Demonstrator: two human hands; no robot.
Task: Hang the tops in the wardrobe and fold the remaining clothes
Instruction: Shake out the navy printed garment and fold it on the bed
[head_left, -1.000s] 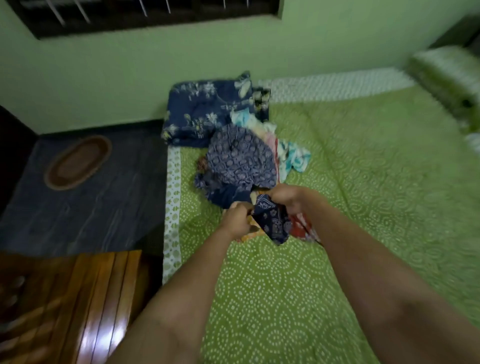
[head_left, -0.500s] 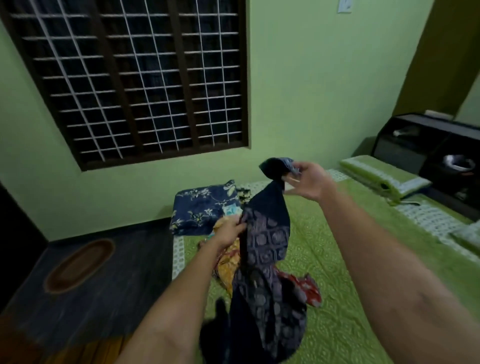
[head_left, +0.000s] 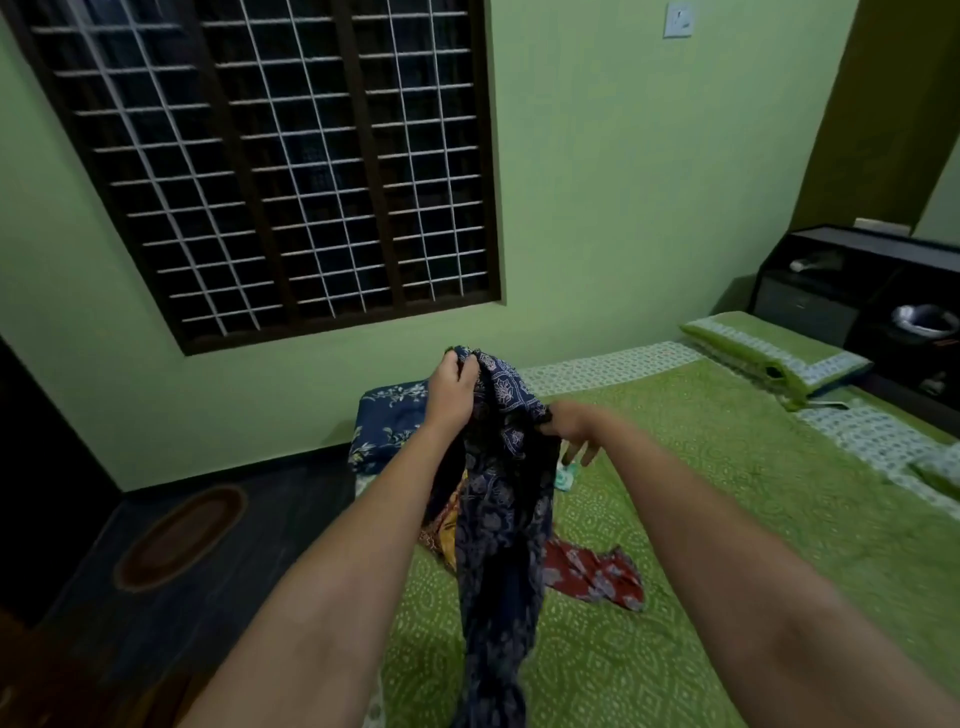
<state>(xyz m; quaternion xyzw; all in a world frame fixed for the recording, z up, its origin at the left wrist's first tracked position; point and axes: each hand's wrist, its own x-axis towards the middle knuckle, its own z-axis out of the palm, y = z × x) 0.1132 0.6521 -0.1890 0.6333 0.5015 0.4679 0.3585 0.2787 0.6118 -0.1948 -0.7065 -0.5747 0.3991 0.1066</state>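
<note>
Two bare hands hold one dark blue printed garment (head_left: 498, 519) up above the bed (head_left: 701, 493), near its left edge. The left hand (head_left: 453, 388) is the higher one, its fingers curled tight around a bunched top end of the cloth. The right hand (head_left: 569, 428) sits lower and just to the right, pinching the fabric's edge between thumb and forefinger while its other fingers hang loosely downward. From these two grips the garment drops in a long twisted fall between the forearms, its lower end running out of view at the bottom.

Behind the hanging cloth, on the green patterned bedcover near the left edge, lie other clothes: a yellow-orange piece (head_left: 447, 530) mostly hidden by the garment, a red printed piece (head_left: 597, 574) spread flat just to the right, and a small pale teal bit (head_left: 563, 475) below the right hand. A folded navy floral blanket (head_left: 387, 415) rests at the far left corner of the bed. A green pillow (head_left: 774, 348) lies at the far right corner, beside a dark cabinet (head_left: 857, 301). A barred window (head_left: 280, 166) fills the green wall, and an oval mat (head_left: 179, 535) lies on the dark floor.
</note>
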